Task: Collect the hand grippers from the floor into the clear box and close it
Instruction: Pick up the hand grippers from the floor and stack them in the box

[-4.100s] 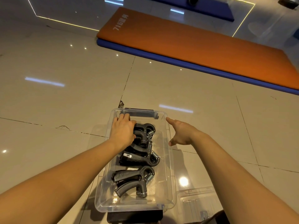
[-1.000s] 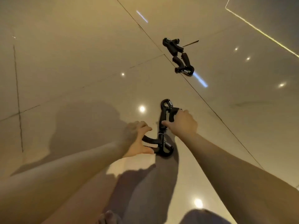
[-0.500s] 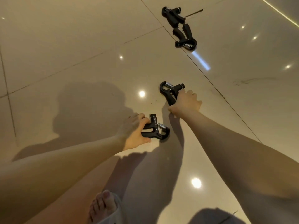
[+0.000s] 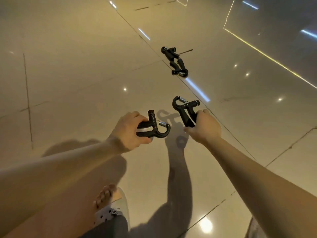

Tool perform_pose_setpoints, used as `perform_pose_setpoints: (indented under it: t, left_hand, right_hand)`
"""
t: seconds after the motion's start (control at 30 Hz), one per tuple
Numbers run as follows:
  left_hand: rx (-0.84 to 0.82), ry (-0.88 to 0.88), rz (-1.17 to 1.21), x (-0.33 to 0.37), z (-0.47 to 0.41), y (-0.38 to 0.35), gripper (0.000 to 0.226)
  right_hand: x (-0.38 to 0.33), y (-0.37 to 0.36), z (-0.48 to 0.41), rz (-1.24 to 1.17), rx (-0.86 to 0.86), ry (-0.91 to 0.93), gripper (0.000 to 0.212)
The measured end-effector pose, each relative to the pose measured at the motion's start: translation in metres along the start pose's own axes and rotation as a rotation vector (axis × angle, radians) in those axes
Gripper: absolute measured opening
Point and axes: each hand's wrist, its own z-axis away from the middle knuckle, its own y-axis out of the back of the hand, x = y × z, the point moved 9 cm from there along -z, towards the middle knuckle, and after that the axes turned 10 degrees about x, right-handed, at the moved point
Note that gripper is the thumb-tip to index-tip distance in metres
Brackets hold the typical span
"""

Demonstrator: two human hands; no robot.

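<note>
Under both grips spreads the glossy tiled floor (image 4: 68, 66), crossed by dark grout lines and dotted with lamp reflections. Below the left grip, near the bottom edge, a bare foot (image 4: 104, 196) sits in a pale sandal (image 4: 109, 212).

The left grip (image 4: 127, 130) is curled round the two handles of the left hand gripper (image 4: 154, 128), whose spring and hooked end point toward the right grip. The right grip (image 4: 204, 128) is wrapped round the lower handles of the right hand gripper (image 4: 184, 109), whose loop and spring stand up beyond the fingers. Shadows of both fall on the floor between the grips, apart from the tools, so both look lifted clear.

Well beyond the right grip, a far pair of hand grippers (image 4: 175, 60) lies on a grout line, the two touching or nearly so. The clear box is out of view.

These tools look stiff and hard, plastic with a metal spring, likely light enough for one per grip and in no way fragile. The paired handles are the sensible hold: ribbed, long, and they squeeze together slightly. The smooth loop and the spring would be poorer places, slippery or pinching. The far pair will probably need separating
</note>
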Motion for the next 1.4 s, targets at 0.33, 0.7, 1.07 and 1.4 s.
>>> perform_pose_setpoints:
  t: [0.33, 0.7, 1.07, 1.4]
  left_hand:
    - [0.158, -0.233, -0.04, 0.173, 0.107, 0.132, 0.064]
    - [0.186, -0.433, 0.025, 0.401, 0.302, 0.199, 0.062]
    - [0.096, -0.536, 0.103, 0.609, 0.463, 0.113, 0.062]
    - [-0.146, -0.595, 0.122, 0.783, 0.546, -0.007, 0.059]
  right_hand:
    - [0.03, 0.2, 0.172, -0.099, 0.272, 0.062, 0.059]
    - [0.134, 0.389, 0.442, -0.015, 0.414, 0.017, 0.055]
    - [0.324, 0.49, 0.672, 0.074, 0.371, -0.197, 0.051]
    - [0.51, 0.518, 0.809, -0.005, 0.377, -0.434, 0.05]
